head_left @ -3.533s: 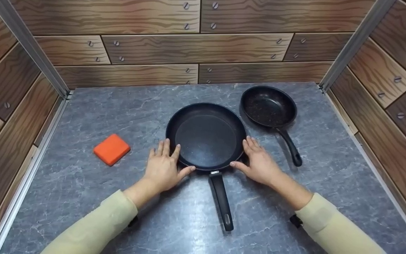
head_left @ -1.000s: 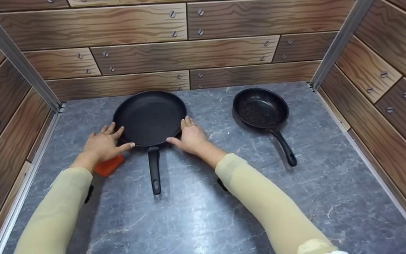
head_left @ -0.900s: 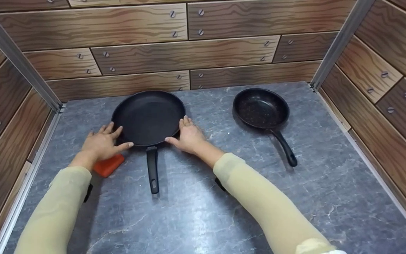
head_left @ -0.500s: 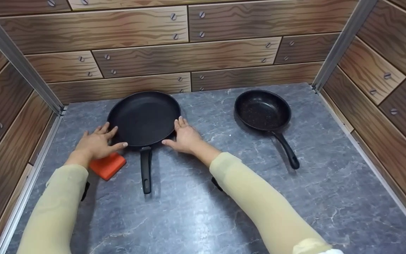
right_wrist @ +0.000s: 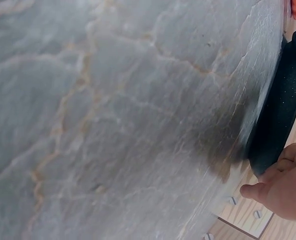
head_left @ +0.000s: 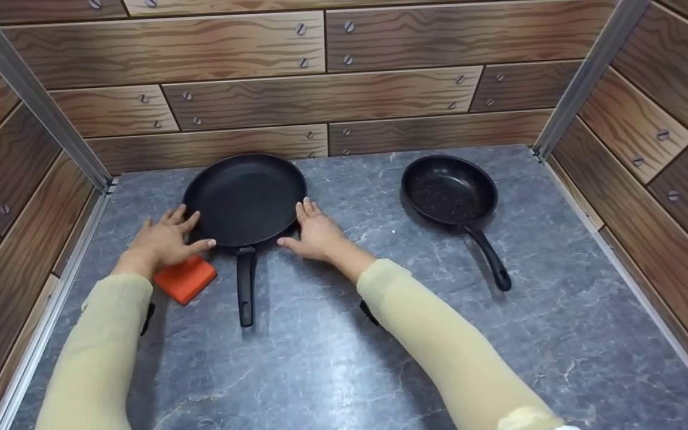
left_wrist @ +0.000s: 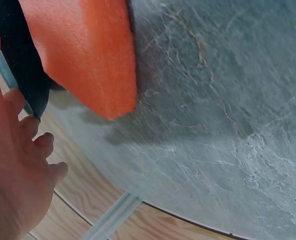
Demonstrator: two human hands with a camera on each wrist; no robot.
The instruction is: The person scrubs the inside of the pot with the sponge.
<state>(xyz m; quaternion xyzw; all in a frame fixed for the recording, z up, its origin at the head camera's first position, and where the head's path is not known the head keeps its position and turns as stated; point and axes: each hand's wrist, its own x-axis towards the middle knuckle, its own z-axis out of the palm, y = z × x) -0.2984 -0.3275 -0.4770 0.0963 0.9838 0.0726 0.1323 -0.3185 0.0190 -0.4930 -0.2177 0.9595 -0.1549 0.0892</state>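
Note:
A large black frying pan sits at the back left of the table, its handle pointing toward me. My left hand touches its left side with spread fingers, the thumb near the front rim. On the opposite side my right hand rests its straightened fingers along the rim, thumb toward the handle. An orange sponge lies just below my left hand, which partly covers it. In the left wrist view the sponge is close beside the pan's dark outer wall.
A smaller black frying pan with a speckled inside stands at the back right, handle angled toward the front right. The grey marbled table is enclosed by wood-patterned walls at the back and sides.
The large pan has moved from the middle to the back left, both hands going with it. Over the last half second pan and hands have hardly moved. The small pan stayed put.

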